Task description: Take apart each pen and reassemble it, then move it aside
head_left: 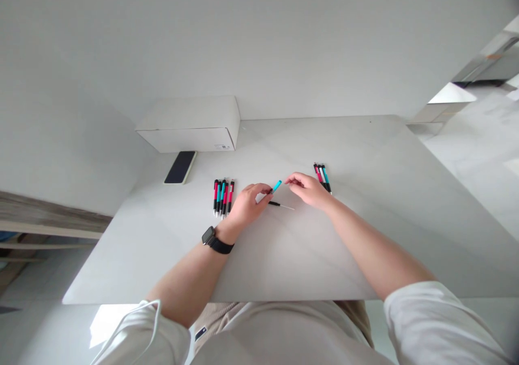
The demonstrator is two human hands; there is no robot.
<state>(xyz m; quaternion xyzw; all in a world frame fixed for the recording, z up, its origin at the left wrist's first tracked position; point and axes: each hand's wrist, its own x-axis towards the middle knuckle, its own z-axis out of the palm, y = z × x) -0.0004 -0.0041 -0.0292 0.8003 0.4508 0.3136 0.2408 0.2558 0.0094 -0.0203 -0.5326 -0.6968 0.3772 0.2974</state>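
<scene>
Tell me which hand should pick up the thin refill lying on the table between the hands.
Probably the right hand. Its fingertips look free, only near the tip of the teal pen barrel, which the left hand grips. The thin refill lies on the table just below, apart from both hands.

On the table [365,235], a group of pens [223,196] lies left of the hands, and a smaller group [322,177] lies right. Behind the left group sit a phone [180,167] and a box [190,124].

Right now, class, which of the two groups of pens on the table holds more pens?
The group left of the left hand, nearer the phone: the left group holds about five pens, the right group about three.
</scene>
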